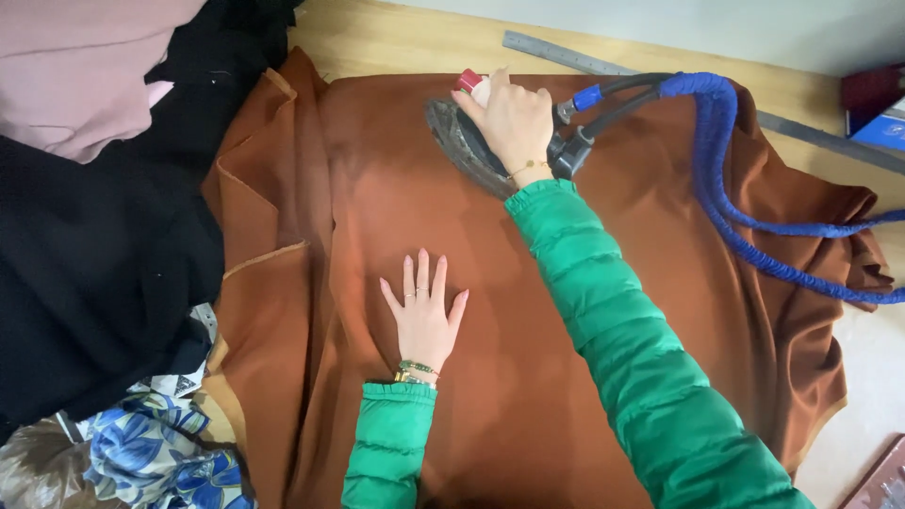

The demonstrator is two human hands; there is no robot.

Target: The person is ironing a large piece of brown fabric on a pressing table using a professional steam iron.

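A rust-brown cloth [528, 377] lies spread over a wooden table [377, 38]. My right hand [514, 123] grips the handle of a dark steam iron [462, 141] resting on the far part of the cloth. A blue-wrapped hose [716, 179] runs from the iron's back off to the right. My left hand [426, 316] lies flat on the cloth nearer to me, fingers spread, holding nothing. Both arms wear green padded sleeves.
A pile of black fabric [94, 254] and pink fabric [75, 66] sits at the left, with blue floral cloth [151, 452] below it. A long metal ruler [584, 61] lies along the table's far edge. Dark boxes [877, 104] stand at the far right.
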